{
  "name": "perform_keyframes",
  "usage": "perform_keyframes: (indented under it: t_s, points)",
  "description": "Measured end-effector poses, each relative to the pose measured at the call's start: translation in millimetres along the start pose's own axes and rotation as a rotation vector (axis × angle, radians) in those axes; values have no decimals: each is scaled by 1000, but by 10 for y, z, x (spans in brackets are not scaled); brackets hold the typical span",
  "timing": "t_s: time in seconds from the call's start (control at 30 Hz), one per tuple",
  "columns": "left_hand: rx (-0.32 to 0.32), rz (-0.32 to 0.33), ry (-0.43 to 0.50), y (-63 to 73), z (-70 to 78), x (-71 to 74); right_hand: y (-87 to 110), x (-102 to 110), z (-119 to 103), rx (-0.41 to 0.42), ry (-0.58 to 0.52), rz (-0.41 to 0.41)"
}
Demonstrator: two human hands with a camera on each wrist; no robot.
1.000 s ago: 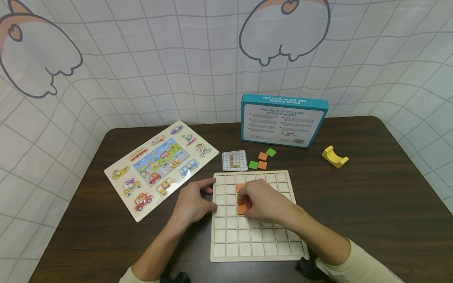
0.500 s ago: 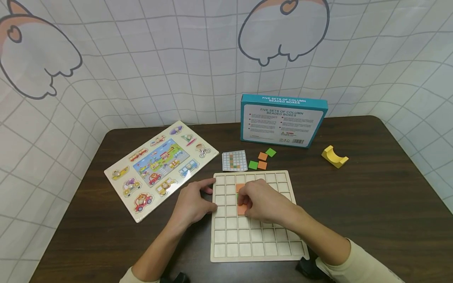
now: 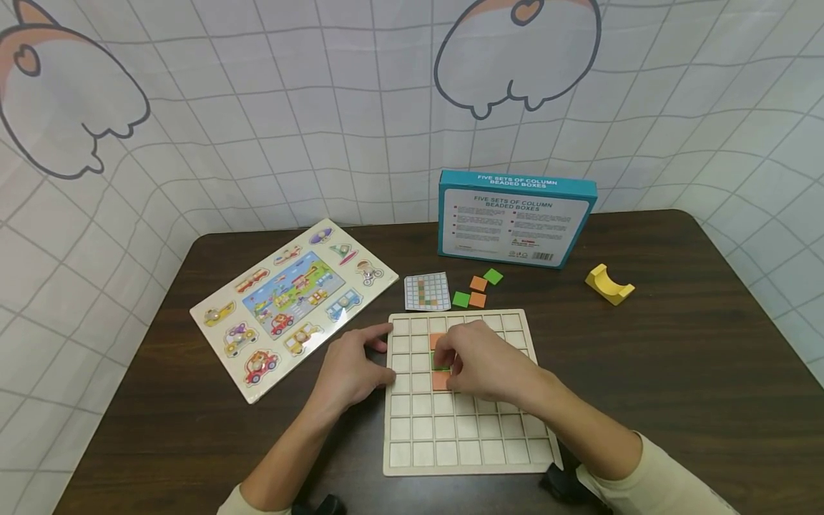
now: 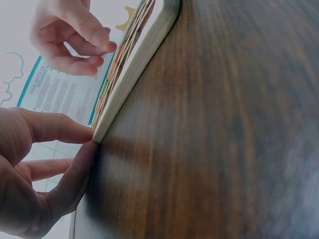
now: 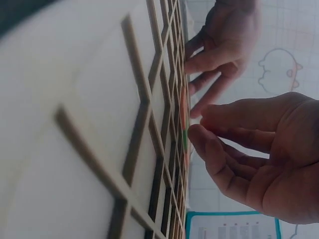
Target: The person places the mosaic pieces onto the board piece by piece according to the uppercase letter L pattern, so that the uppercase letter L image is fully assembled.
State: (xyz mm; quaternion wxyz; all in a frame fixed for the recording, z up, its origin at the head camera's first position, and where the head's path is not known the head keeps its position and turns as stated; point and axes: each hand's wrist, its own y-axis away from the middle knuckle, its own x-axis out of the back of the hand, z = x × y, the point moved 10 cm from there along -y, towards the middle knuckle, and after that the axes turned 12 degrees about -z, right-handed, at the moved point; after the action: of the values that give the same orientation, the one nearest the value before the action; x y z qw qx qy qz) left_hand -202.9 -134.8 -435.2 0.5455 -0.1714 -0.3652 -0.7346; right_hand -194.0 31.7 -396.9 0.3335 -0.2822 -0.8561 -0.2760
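A cream square-grid board [image 3: 421, 453] lies on the dark wooden table. In one of its columns sit an orange tile [image 3: 435, 341], a green tile [image 3: 439, 362] and another orange tile [image 3: 440, 381], partly covered by my right hand [image 3: 486, 365]. That hand hovers over them with loosely bent fingers, and no tile shows between its fingertips in either wrist view. My left hand [image 3: 350, 368] touches the board's left edge, index fingertip and thumb tip spread apart along it. In the left wrist view, fingers [image 4: 60, 127] of this hand meet the board's side [image 4: 129, 74].
Loose green tiles [image 3: 460, 300] and orange tiles [image 3: 478, 284] lie behind the board, beside a printed pattern card [image 3: 427, 292]. A vehicle picture puzzle [image 3: 292, 307] lies left. A teal box [image 3: 515, 222] stands at the back. To the right is a yellow curved block [image 3: 608, 286].
My right hand has lifted slightly off the lower orange tile, so more of the green tile shows. The left hand stays at the board's edge.
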Motion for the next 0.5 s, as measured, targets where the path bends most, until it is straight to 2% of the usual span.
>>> perform_keyframes:
  t_s: [0.5]
  points:
    - [-6, 0, 6, 3, 5, -3, 46, 220, 155, -48, -51, 32]
